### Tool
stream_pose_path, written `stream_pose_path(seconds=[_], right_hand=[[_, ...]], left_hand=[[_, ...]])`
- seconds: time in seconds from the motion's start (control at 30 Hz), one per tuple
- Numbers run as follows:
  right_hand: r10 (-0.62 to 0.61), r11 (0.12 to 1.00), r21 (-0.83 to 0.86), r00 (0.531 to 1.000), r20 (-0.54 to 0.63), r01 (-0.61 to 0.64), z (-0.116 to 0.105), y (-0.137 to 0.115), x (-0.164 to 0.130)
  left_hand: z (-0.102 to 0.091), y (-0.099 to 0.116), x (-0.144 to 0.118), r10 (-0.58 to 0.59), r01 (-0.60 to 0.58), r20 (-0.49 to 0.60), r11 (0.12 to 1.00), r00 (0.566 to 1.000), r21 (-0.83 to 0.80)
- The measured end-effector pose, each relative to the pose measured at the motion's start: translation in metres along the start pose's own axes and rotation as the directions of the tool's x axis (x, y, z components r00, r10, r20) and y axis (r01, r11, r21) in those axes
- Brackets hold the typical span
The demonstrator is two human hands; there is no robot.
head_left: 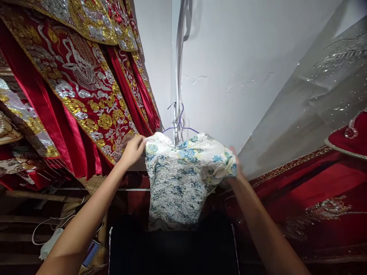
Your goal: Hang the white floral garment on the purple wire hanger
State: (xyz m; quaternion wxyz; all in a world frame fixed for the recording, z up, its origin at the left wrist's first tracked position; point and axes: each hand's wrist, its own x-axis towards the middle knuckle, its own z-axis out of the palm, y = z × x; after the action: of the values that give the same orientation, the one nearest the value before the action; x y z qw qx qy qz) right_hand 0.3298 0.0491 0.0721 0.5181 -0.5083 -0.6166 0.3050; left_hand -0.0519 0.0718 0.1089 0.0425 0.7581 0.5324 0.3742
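A white short-sleeved blouse [177, 191] with blue, green and yellow flowers hangs in front of me on a thin purple hanger [181, 119]. Its collar is spread, and its lower end reaches my dark clothing. My left hand [134, 148] pinches the sleeve edge at the left shoulder between thumb and fingers. At the opposite side, my right hand [238, 168] grips the outer end of the other sleeve, which is drawn outward. That hand is blurred, and cloth partly covers its fingers.
Red costumes [86, 76] with gold and silver embroidery hang close on the left. A white strap [178, 49] runs down the pale wall [243, 49]. Clear plastic sheeting [315, 91] and red cloth [323, 183] fill the right. A white cable [37, 231] lies low left.
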Motion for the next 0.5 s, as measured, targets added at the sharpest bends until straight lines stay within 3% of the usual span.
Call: stream_pose_path(seconds=[0.07,0.13,0.2,0.27,0.33,0.37,0.43,0.47,0.5], right_hand=[[0.086,0.987,0.133,0.994,0.069,-0.094,-0.013,0.000,0.004],[0.120,0.979,0.156,0.988,0.099,-0.134,-0.024,-0.009,0.007],[0.069,0.994,0.085,0.998,-0.014,-0.067,-0.031,-0.025,0.007],[0.001,0.999,0.048,0.976,-0.216,0.010,-0.035,-0.042,0.001],[-0.014,0.998,0.052,0.941,-0.339,0.033,-0.033,-0.058,-0.013],[-0.006,0.998,0.054,0.945,-0.327,0.025,-0.029,-0.064,-0.024],[0.003,0.999,0.042,0.991,-0.137,0.003,-0.017,-0.075,-0.050],[-0.010,1.000,0.021,0.999,0.033,0.009,-0.009,-0.080,-0.064],[-0.041,0.999,0.005,0.975,0.219,0.041,0.001,-0.084,-0.077]], left_hand=[[0.000,-0.009,0.001,-0.007,0.007,-0.016,1.000,1.000,0.005],[0.002,-0.007,0.006,0.003,-0.001,-0.101,1.000,0.995,0.021],[0.004,0.007,0.011,0.025,-0.012,-0.222,0.998,0.975,0.060],[0.004,0.031,0.014,0.045,-0.022,-0.324,0.997,0.945,0.074],[0.003,0.060,0.015,0.050,-0.060,-0.330,0.998,0.943,-0.019],[0.002,0.074,0.015,0.043,-0.080,-0.277,0.989,0.960,-0.125],[0.004,0.099,0.013,0.016,-0.049,-0.080,0.903,0.997,-0.426],[0.005,0.108,0.011,-0.006,0.026,0.036,0.817,0.999,-0.576],[0.007,0.114,0.009,-0.035,0.132,0.152,0.709,0.988,-0.693]])
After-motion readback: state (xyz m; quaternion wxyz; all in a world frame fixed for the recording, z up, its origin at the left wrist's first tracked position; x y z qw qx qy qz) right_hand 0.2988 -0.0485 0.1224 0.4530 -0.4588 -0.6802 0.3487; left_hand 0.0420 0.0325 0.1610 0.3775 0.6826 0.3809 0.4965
